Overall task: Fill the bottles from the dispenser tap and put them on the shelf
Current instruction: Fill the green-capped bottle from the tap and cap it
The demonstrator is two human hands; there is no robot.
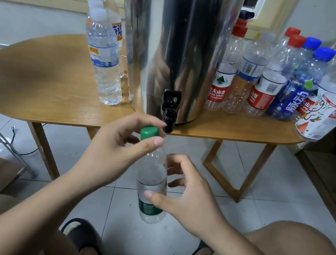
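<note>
Now, mid-frame, just under the tap (169,112), the bottle (152,182) is held round its body by the right hand (190,198), and its green cap (149,132) is pinched by the left hand (116,141). With a loose cap, water could be spilled.

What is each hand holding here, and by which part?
Both hold one green-capped bottle: the left hand pinches its green cap, and the right hand grips its body about midway down.

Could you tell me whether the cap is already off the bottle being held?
No, the green cap sits atop the bottle, pinched by the left hand while the right hand grips the body.
</note>
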